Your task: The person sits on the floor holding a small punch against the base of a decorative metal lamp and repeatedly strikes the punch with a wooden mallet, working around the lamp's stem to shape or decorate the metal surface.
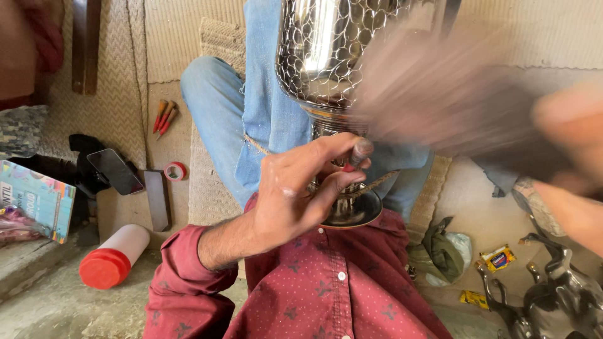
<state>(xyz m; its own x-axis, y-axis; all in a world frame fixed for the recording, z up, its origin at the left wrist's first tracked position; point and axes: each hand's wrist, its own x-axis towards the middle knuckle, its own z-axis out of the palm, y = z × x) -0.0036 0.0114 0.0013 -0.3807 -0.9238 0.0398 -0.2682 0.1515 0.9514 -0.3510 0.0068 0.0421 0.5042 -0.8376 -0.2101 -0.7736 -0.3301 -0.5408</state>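
Left hand (pixel 295 201) is closed around a small tool with a red part, the fingertips pinched against the narrow stem of a tall polished metal vessel (pixel 326 56). The grip looks placed low so the stem is steadied where it meets the flared foot (pixel 355 210).

The vessel stands upright on the lap, its foot bedded between the red shirt (pixel 326 282) and the blue jeans (pixel 264 113) — probably so the knees brace it. Its bulbous body carries a scale-like hammered pattern and rises out of the top of the view.

Right hand (pixel 568 157) is caught at the right edge as a blur, with a dark smeared shape (pixel 440 94) across the vessel's upper right; whether that hand is gripping or loose cannot be told.

Outward, on the floor:
- left, a white cylinder with a red cap (pixel 113 257) lies on its side, near a dark flat block (pixel 157 199) and a small roll of red tape (pixel 175 171);
- a phone (pixel 114 171) rests beside a colourful booklet (pixel 34 199);
- red-handled tools (pixel 164 117) lie on the woven mat (pixel 113 94), well apart from the hand;
- right, dark metal pots with curved spouts (pixel 553 295) crowd the corner, small yellow packets (pixel 497 257) and a green cloth (pixel 440 254) just beside them.

Open room is tight — the lap is filled by the vessel, and the right side is hemmed by the pots. Freer floor lies to the lower left.
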